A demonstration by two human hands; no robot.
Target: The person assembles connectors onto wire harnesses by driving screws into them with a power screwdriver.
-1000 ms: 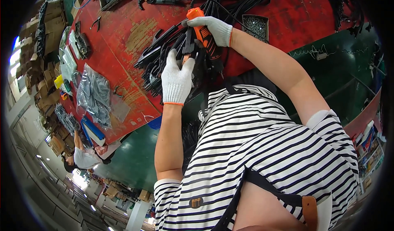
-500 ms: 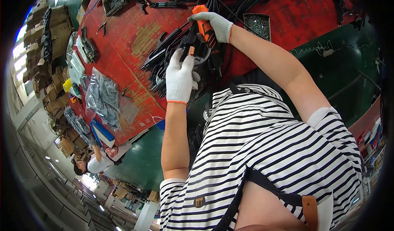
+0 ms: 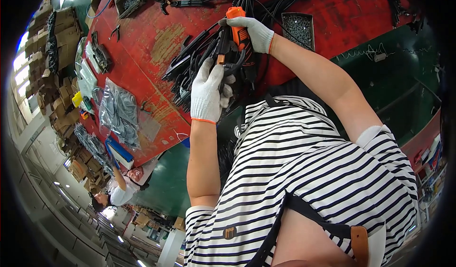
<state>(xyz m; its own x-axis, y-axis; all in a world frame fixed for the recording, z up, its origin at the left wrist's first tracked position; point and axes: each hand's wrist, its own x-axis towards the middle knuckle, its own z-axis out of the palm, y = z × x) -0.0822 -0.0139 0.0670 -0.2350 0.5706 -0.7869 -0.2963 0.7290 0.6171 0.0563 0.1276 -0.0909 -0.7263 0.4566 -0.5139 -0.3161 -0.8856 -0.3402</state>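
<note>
My right hand [image 3: 259,34], in a white knitted glove, is wrapped round an orange and black power tool [image 3: 241,35] that looks like an electric screwdriver. In a similar glove, my left hand [image 3: 208,89] has its fingers closed on a black part with a copper-coloured piece [image 3: 221,59]. That part stands close beside the tool; whether they touch cannot be made out. Under and left of both hands lies a heap of black clamp-like parts and cables [image 3: 183,70], partly hidden by the left hand.
A box of screws [image 3: 298,29] stands right of my right hand on the worn red table [image 3: 140,53]. Black cable bundles [image 3: 285,1] and black clamps [image 3: 187,3] lie beyond. Pliers [image 3: 115,32] and plastic-bagged parts [image 3: 118,112] lie left. Another person [image 3: 116,193] works at lower left.
The power tool and my right hand have shifted slightly right. My left hand has moved slightly toward me, and the copper-tipped part is turned more upright. The other person has shifted.
</note>
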